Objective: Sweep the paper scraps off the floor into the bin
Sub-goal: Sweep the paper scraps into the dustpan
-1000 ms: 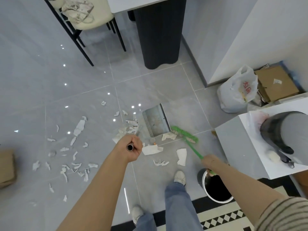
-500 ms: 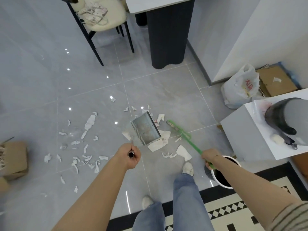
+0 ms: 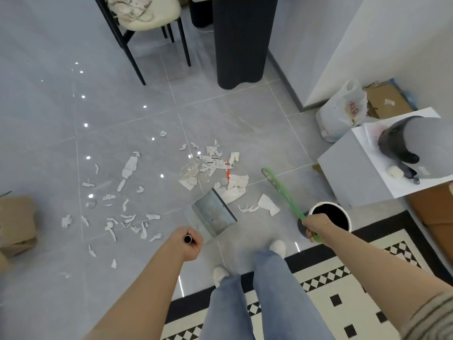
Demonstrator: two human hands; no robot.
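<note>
Head view: a person stands on a grey tiled floor (image 3: 245, 123), looking down at both arms and legs in blue jeans.
Left hand: the left hand (image 3: 188, 242) is curled round the top end of a metal tube handle; the steel dustpan (image 3: 215, 214) sits just ahead of it, its open mouth toward the scraps.
Right hand: the right hand (image 3: 315, 227) grips the green broom (image 3: 282, 190), whose head lies flat on the tiles beyond the hand.
Paper scraps: the paper scraps (image 3: 127, 168) are scattered across the tiles to the left; a denser heap lies just beyond the dustpan, touching its front edge.
Bin: the round white bin (image 3: 329, 214) with a dark inside stands beside the right hand, at the edge of a black-and-white patterned mat (image 3: 343, 290).
Surroundings: a cardboard box (image 3: 17, 224) at the floor's left edge; a white plastic bag (image 3: 343, 111) by the wall; a chair (image 3: 144, 18) at the far end.
</note>
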